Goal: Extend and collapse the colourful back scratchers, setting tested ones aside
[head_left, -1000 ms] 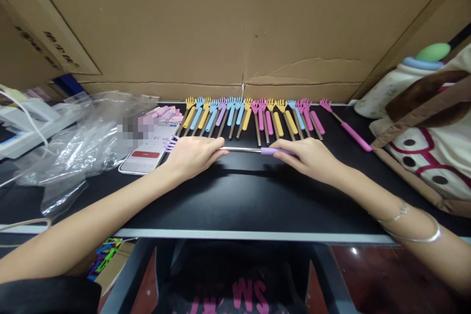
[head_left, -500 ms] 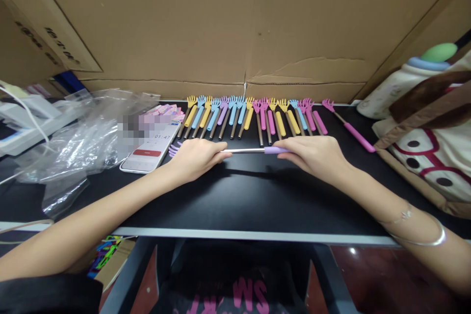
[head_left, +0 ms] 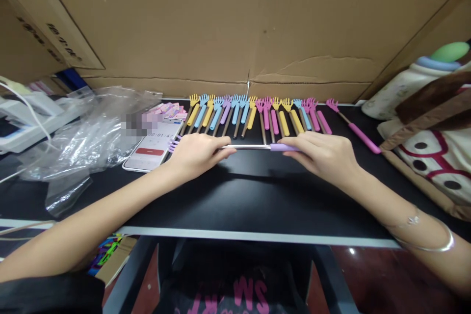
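I hold a purple back scratcher [head_left: 253, 147] level over the black table [head_left: 250, 196], its metal rod drawn out. My left hand [head_left: 196, 153] is closed round the claw end, and the purple claw pokes out to its left. My right hand [head_left: 324, 154] grips the purple handle end. Just behind my hands lies a row of several back scratchers [head_left: 257, 115] in yellow, blue, purple and pink, claws pointing to the cardboard wall. A single pink back scratcher [head_left: 355, 125] lies apart at the right of the row.
A phone [head_left: 154, 144] showing a timer lies left of my left hand, beside crumpled clear plastic bags [head_left: 88, 132]. A patterned bag [head_left: 430, 132] stands at the right. Cardboard [head_left: 235, 24] walls the back. A white device with cables [head_left: 25, 117] sits far left.
Both hands, with the purple scratcher between them, have shifted slightly right and towards the row. The camera view has drifted a little too.
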Demonstrator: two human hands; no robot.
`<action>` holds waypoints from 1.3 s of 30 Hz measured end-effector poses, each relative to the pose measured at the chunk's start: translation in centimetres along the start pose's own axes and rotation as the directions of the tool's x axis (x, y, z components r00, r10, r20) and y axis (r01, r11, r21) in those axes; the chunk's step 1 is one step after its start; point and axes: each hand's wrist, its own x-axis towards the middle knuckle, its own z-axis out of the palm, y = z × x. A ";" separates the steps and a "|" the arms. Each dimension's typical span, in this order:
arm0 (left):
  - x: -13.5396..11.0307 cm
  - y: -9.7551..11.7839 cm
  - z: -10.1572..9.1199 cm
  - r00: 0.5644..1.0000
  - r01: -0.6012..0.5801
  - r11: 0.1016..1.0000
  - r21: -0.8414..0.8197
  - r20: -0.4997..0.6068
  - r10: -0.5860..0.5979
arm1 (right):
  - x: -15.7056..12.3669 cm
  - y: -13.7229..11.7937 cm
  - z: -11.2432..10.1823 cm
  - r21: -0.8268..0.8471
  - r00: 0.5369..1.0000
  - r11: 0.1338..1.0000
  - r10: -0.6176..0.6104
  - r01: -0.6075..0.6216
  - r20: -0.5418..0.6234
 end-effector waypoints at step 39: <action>0.0 -1.4 2.5 0.863 -0.223 0.920 0.323 -0.374 0.340 | -0.2 -0.8 0.9 0.236 0.875 0.922 0.175 -0.307 0.452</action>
